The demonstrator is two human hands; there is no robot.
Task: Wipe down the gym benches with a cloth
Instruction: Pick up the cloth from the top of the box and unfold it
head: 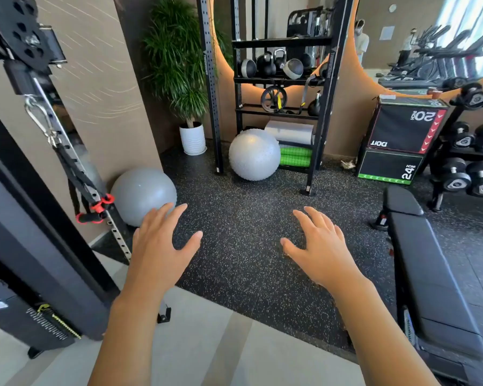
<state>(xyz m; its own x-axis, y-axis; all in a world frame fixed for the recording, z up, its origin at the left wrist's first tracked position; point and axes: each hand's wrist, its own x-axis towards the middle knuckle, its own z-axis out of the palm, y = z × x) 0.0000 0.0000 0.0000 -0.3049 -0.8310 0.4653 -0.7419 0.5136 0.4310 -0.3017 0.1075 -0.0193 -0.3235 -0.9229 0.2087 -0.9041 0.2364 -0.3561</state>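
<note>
A black padded gym bench (pixel 427 263) runs along the right side, its small head pad at the far end. My left hand (pixel 162 243) and my right hand (pixel 321 246) are held out palm-down over the speckled rubber floor, fingers spread, holding nothing. The right hand is a short way left of the bench and does not touch it. No cloth is in view.
A cable machine (pixel 39 168) with red-tipped handles stands at the left. Two grey exercise balls (pixel 142 195) (pixel 254 154) lie ahead, by a potted plant (pixel 191 135) and a black rack (pixel 282 79) of kettlebells. Plyo boxes (pixel 399 140) and a dumbbell rack (pixel 471 162) stand at the right.
</note>
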